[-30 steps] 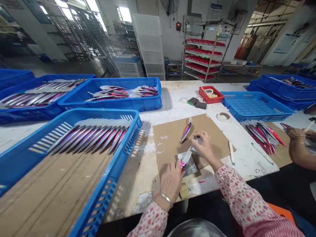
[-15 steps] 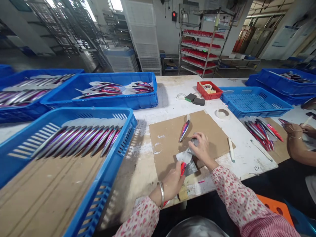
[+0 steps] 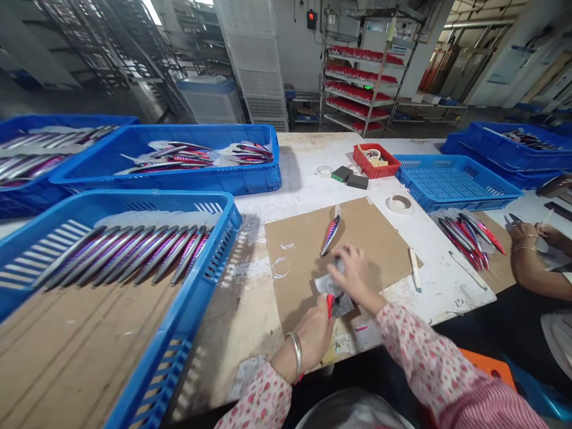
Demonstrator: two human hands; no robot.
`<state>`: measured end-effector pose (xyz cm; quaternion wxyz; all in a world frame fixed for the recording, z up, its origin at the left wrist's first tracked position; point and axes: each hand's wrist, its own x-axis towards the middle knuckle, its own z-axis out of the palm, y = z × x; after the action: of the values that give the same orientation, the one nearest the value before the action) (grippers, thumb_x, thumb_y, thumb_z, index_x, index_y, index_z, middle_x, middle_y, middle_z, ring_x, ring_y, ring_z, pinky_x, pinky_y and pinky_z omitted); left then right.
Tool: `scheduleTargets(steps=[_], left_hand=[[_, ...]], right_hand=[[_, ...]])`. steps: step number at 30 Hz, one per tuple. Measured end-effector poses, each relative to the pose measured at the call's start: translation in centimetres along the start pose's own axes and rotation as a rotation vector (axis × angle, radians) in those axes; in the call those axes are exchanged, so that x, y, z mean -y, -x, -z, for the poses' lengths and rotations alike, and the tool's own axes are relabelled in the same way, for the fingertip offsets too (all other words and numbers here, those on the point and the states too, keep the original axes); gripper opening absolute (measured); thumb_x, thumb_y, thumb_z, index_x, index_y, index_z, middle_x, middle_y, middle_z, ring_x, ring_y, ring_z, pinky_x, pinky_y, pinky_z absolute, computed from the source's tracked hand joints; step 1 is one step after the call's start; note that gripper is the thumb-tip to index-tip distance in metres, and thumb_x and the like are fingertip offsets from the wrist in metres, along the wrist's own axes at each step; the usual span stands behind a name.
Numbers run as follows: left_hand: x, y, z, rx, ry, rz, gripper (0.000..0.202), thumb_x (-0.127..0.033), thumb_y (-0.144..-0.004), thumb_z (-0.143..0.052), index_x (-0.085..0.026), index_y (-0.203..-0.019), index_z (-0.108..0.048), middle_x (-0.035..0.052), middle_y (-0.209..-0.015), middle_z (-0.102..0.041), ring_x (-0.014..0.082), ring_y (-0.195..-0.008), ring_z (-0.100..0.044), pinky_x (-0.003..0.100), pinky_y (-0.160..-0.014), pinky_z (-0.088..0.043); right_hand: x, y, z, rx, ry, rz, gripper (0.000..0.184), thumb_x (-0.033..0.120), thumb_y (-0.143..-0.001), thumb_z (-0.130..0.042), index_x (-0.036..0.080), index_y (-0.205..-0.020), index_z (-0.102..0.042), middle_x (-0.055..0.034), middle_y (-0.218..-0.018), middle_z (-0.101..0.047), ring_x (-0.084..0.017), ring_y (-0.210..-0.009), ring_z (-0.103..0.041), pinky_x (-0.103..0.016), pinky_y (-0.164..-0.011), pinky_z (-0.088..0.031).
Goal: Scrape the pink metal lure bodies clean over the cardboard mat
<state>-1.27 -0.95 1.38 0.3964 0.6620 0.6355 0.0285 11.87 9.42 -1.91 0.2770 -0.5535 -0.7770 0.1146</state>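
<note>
My left hand is closed around a fishing lure, of which a red part shows at the fingers. Its pale, clear-looking end lies over a grey sheet at the near edge of the cardboard. Just beyond it, my right hand curls over a small grey object, blurred by motion and partly hidden by the fingers. Past the right hand, a purple and silver lure with a pale tip lies on the cardboard.
At left, a blue basket holds a row of lures. Blue trays of lures stand behind it. A red basket, dark blocks, a tape roll and a knife-like stick are to the right. Another person's hands work at far right.
My right hand has shifted slightly left with the grey object, and is more blurred. My left hand keeps its grip on the lure. The whole view has shifted a little.
</note>
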Motion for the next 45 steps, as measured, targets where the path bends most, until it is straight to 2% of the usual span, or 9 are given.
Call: scheduleTargets(steps=[3,7,13,18,23,29,34,39,45], left_hand=[[0.2,-0.1,-0.2,-0.018,0.001,-0.001,0.022,-0.019,-0.094,-0.039,-0.016,-0.116,-0.042,0.0116,-0.101,-0.068,0.0202,-0.091,-0.066,0.028,-0.072,-0.043],[0.6,-0.4,-0.3,-0.039,0.025,-0.031,0.020,-0.023,-0.096,-0.037,-0.016,-0.114,-0.042,0.0111,-0.098,-0.068,0.0210,-0.089,-0.066,0.029,-0.073,-0.043],[0.6,-0.5,-0.3,-0.009,0.028,-0.015,0.019,-0.023,-0.094,-0.037,-0.016,-0.112,-0.041,0.0107,-0.096,-0.066,0.0201,-0.088,-0.065,0.029,-0.072,-0.043],[0.9,-0.5,-0.3,-0.025,0.072,-0.052,0.020,-0.026,-0.095,-0.036,-0.016,-0.112,-0.040,0.0108,-0.095,-0.065,0.0208,-0.087,-0.063,0.030,-0.074,-0.042],[1.5,-0.6,-0.5,-0.015,0.111,-0.077,0.020,-0.024,-0.094,-0.036,-0.016,-0.113,-0.038,0.0103,-0.097,-0.065,0.0203,-0.087,-0.062,0.029,-0.072,-0.041],[2.0,-0.9,-0.6,-0.022,0.123,-0.111,0.020,-0.025,-0.094,-0.036,-0.017,-0.111,-0.039,0.0096,-0.096,-0.064,0.0206,-0.089,-0.061,0.031,-0.077,-0.041],[2.4,-1.0,-0.8,-0.004,0.148,-0.130,0.022,-0.026,-0.093,-0.036,-0.017,-0.113,-0.038,0.0086,-0.096,-0.064,0.0187,-0.085,-0.060,0.029,-0.075,-0.042],[2.4,-0.9,-0.7,-0.014,0.158,-0.130,0.024,-0.026,-0.093,-0.036,-0.017,-0.115,-0.038,0.0085,-0.099,-0.064,0.0192,-0.091,-0.061,0.029,-0.078,-0.042],[2.4,-0.8,-0.4,-0.006,0.161,-0.137,0.024,-0.027,-0.092,-0.036,-0.017,-0.114,-0.039,0.0077,-0.094,-0.063,0.0190,-0.086,-0.060,0.029,-0.074,-0.040]], right_hand=[[0.1,0.3,-0.1,0.028,-0.056,0.035,0.019,0.034,-0.084,-0.062,0.027,-0.101,-0.067,-0.0061,-0.121,-0.057,-0.026,-0.114,-0.048,-0.041,-0.095,-0.042],[-0.3,-0.6,0.1,-0.014,0.021,-0.017,0.018,0.031,-0.083,-0.063,0.025,-0.099,-0.067,-0.0077,-0.120,-0.058,-0.028,-0.115,-0.046,-0.042,-0.097,-0.041],[-0.3,0.1,0.1,0.035,-0.033,0.098,0.019,0.031,-0.082,-0.064,0.027,-0.100,-0.067,-0.0063,-0.120,-0.057,-0.026,-0.114,-0.047,-0.040,-0.096,-0.042],[-0.8,-0.4,0.1,-0.046,0.035,0.058,0.017,0.029,-0.083,-0.063,0.025,-0.100,-0.067,-0.0076,-0.120,-0.057,-0.028,-0.116,-0.045,-0.043,-0.097,-0.041],[-0.9,0.5,-0.1,0.018,-0.071,0.119,0.018,0.025,-0.079,-0.065,0.025,-0.097,-0.067,-0.0061,-0.115,-0.059,-0.025,-0.111,-0.049,-0.039,-0.096,-0.043],[-1.2,-0.2,0.8,-0.060,0.066,0.093,0.018,0.027,-0.082,-0.062,0.023,-0.100,-0.066,-0.0090,-0.124,-0.054,-0.029,-0.118,-0.043,-0.044,-0.098,-0.041],[-1.0,1.0,0.8,0.033,-0.047,0.147,0.017,0.024,-0.078,-0.064,0.026,-0.095,-0.066,-0.0061,-0.114,-0.058,-0.026,-0.111,-0.048,-0.039,-0.095,-0.044],[-1.2,0.2,1.2,-0.024,0.092,0.124,0.017,0.025,-0.080,-0.063,0.024,-0.097,-0.066,-0.0082,-0.123,-0.056,-0.029,-0.117,-0.043,-0.044,-0.097,-0.041],[-1.1,0.6,1.3,0.069,0.006,0.160,0.017,0.023,-0.078,-0.064,0.026,-0.095,-0.065,-0.0059,-0.119,-0.058,-0.026,-0.113,-0.047,-0.041,-0.096,-0.043]])
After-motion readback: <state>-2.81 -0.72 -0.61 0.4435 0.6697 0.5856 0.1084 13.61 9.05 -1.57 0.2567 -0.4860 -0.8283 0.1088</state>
